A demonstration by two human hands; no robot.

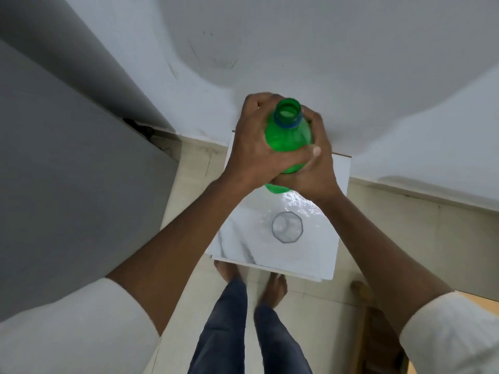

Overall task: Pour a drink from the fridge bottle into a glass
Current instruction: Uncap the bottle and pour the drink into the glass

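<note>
Both hands (280,147) clasp uncapped green bottle (289,136).

A white wall (297,44), scuffed in places, meets a pale tiled floor (391,233). A small white marble-topped table (237,247) stands against it, glossy with reflected light. A grey fridge (54,171) looms left.

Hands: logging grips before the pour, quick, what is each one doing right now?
Left hand: closed around the green bottle.
Right hand: closed on the same bottle.
</note>
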